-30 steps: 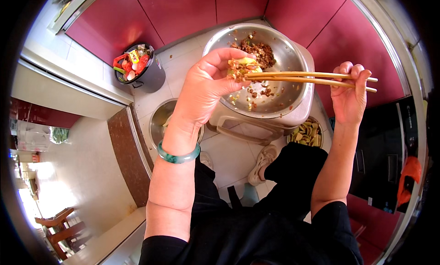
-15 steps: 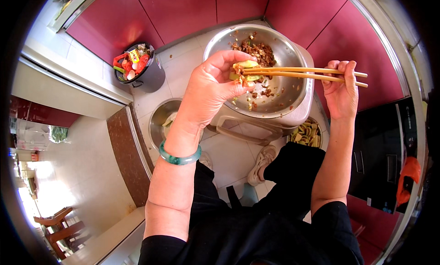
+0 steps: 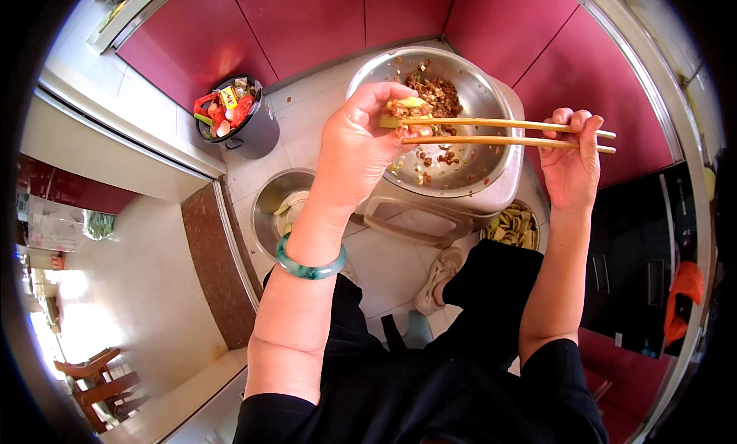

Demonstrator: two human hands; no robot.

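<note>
Between the thumb and fingers of my left hand (image 3: 349, 137) is a pale green vegetable piece (image 3: 390, 122) with brown minced filling (image 3: 405, 110) on it. My right hand (image 3: 570, 160) grips a pair of wooden chopsticks (image 3: 499, 123) near their far ends. Their tips reach the filled piece, spread slightly apart. Below both hands sits a wide steel bowl (image 3: 491, 98) with brown minced filling (image 3: 437, 94) heaped at its far side and bits scattered on its wall. The bowl rests on a beige plastic stool (image 3: 516, 102). A green bangle circles my left wrist.
At the left stands a steel basin (image 3: 265, 202) with pale pieces inside, partly behind my left forearm. Right of my knees, a dish of green vegetable pieces (image 3: 513, 227) sits low. A dark waste bin (image 3: 257, 137) stands by the red cabinets (image 3: 307, 21). A black appliance (image 3: 633, 252) is at the right.
The chopstick tips have moved apart and slightly left across the filled piece. My left hand has shifted a little, and the filling now sits more fully on the vegetable piece.
</note>
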